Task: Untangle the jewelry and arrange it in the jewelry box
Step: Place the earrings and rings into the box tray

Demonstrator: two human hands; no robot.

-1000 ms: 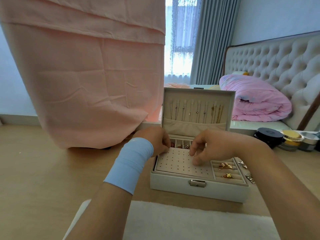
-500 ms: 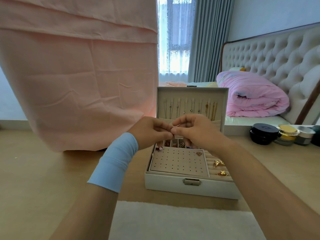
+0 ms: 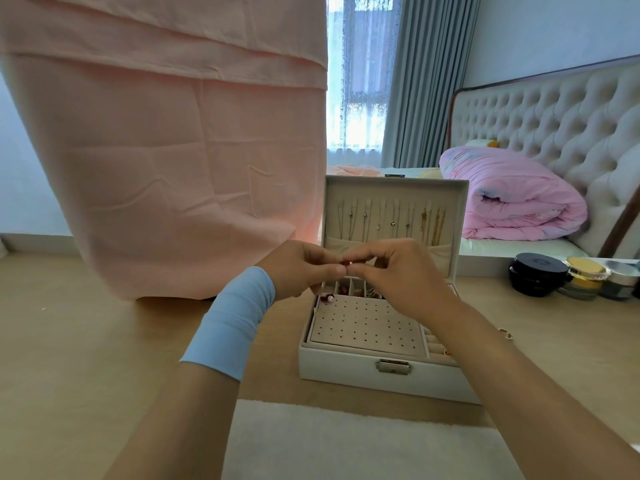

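Red with a glint of gold, tiny, hard-looking: a small earring-like piece (image 3: 346, 263), pinched from both sides between thumb and forefinger of the left hand (image 3: 304, 268) and the right hand (image 3: 398, 277), fingers of both curled in close around it, held in the air above the back compartments of the open jewelry box (image 3: 388, 377) on the worktop (image 3: 104, 341). Too small to tell stud from clasp. Probably near weightless, rigid in the bead, thin and bendable in any post or hook, slick enough to slip from dry fingertips. Best taken by the bead or setting, not by the wire; eased apart gently and kept over the box, so as to land on the perforated pad (image 3: 367, 327) if dropped. Another red-and-pearl piece (image 3: 327, 298) at the pad's back left corner. Necklaces (image 3: 391, 220) hung in the lid, fine and likely quick to knot if brushed.
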